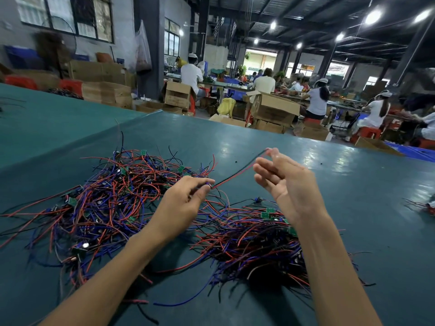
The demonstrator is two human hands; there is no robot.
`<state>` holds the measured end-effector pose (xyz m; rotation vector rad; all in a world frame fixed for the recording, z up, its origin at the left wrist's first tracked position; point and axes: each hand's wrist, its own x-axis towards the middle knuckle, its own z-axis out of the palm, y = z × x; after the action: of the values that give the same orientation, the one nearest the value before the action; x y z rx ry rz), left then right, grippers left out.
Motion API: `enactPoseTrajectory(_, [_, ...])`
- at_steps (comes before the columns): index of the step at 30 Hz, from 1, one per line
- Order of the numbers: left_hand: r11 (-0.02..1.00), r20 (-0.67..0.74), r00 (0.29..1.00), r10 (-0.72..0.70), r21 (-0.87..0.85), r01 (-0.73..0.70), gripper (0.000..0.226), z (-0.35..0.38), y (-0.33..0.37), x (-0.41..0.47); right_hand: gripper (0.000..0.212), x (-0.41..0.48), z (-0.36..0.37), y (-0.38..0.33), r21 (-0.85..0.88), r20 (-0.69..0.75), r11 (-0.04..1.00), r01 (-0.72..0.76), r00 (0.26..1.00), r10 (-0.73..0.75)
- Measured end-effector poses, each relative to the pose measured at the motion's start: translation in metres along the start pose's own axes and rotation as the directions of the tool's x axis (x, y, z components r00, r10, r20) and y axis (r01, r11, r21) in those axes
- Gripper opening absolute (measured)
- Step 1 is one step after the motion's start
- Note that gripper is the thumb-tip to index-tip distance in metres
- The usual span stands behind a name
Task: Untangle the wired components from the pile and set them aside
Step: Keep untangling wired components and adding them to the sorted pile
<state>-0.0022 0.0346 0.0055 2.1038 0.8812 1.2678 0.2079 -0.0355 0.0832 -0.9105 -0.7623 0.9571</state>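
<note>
Teal table (pixel 235 142), hands (pixel 186 201) (pixel 284 184) pinch wire (pixel 237 171) (straight)

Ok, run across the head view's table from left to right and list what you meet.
Large wire pile → left hand → taut red-and-black wire → right hand → small wire bundle at the right edge.

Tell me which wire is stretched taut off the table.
The red-and-black pair pinched between the left hand and right hand; every other wire lies slack in the piles on the table.
</note>
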Motion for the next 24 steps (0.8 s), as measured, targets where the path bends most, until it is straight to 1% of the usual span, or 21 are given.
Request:
enactPoseTrajectory(1, [0.973,0.028,0.991,-0.135,-0.184,0.137,0.020,-0.003,0.000,0.003,0.018,0.000,0.001,0.000,-0.011,0.017,1.000,-0.001,1.000,0.001])
enactPoseTrajectory(2, [0.871,0.090,0.960,-0.266,-0.405,0.279,0.019,-0.007,0.001,0.006,0.019,0.000,0.001,0.001,-0.053,0.031,0.999,-0.002,1.000,0.004])
enactPoseTrajectory(3, [0.696,0.192,0.915,-0.353,-0.600,0.395,0.019,-0.011,0.002,0.009,0.021,-0.001,0.003,0.003,-0.120,0.050,0.993,-0.006,0.999,0.012])
enactPoseTrajectory(4, [0.511,0.293,0.877,-0.381,-0.723,0.464,0.021,-0.014,0.004,0.010,0.022,-0.002,0.006,0.006,-0.198,0.079,0.980,-0.015,0.996,0.031])
enactPoseTrajectory(5, [0.373,0.358,0.853,-0.379,-0.785,0.495,0.024,-0.017,0.005,0.011,0.023,-0.005,0.011,0.011,-0.274,0.115,0.961,-0.035,0.991,0.069])
enactPoseTrajectory(6, [0.280,0.388,0.842,-0.374,-0.819,0.501,0.026,-0.019,0.006,0.011,0.024,-0.007,0.017,0.018,-0.335,0.157,0.940,-0.063,0.980,0.122])
enactPoseTrajectory(7, [0.221,0.397,0.839,-0.372,-0.840,0.495,0.025,-0.019,0.006,0.012,0.025,-0.011,0.024,0.025,-0.384,0.200,0.918,-0.095,0.962,0.184])
enactPoseTrajectory(8, [0.187,0.399,0.838,-0.372,-0.852,0.489,0.025,-0.019,0.006,0.012,0.027,-0.014,0.032,0.033,-0.425,0.239,0.897,-0.124,0.940,0.244])
enactPoseTrajectory(9, [0.179,0.404,0.837,-0.370,-0.852,0.491,0.025,-0.018,0.005,0.013,0.028,-0.018,0.039,0.041,-0.460,0.269,0.876,-0.145,0.917,0.293])
enactPoseTrajectory(11, [0.213,0.436,0.825,-0.359,-0.823,0.527,0.026,-0.016,0.004,0.012,0.032,-0.023,0.051,0.056,-0.481,0.304,0.863,-0.158,0.893,0.332])
enactPoseTrajectory(13, [0.247,0.486,0.799,-0.355,-0.775,0.581,0.028,-0.013,0.003,0.010,0.032,-0.026,0.058,0.066,-0.408,0.321,0.895,-0.178,0.890,0.323])
enactPoseTrajectory(15, [0.287,0.485,0.793,-0.369,-0.752,0.593,0.028,-0.009,0.002,0.009,0.028,-0.026,0.060,0.069,-0.326,0.327,0.922,-0.210,0.890,0.318])
enactPoseTrajectory(17, [0.295,0.424,0.813,-0.399,-0.780,0.552,0.028,-0.004,0.000,0.009,0.030,-0.027,0.060,0.068,-0.344,0.316,0.913,-0.220,0.888,0.333])
enactPoseTrajectory(19, [0.244,0.333,0.809,-0.485,-0.836,0.491,0.027,0.000,-0.008,0.011,0.030,-0.029,0.059,0.067,-0.471,0.311,0.859,-0.202,0.873,0.376])
enactPoseTrajectory(22, [0.191,0.220,0.731,-0.646,-0.881,0.433,0.021,-0.003,-0.026,0.014,0.031,-0.035,0.059,0.065,-0.624,0.355,0.769,-0.142,0.824,0.440])
enactPoseTrajectory(24, [0.196,0.159,0.710,-0.686,-0.899,0.391,0.020,-0.007,-0.036,0.015,0.031,-0.039,0.060,0.062,-0.662,0.401,0.743,-0.100,0.790,0.464])
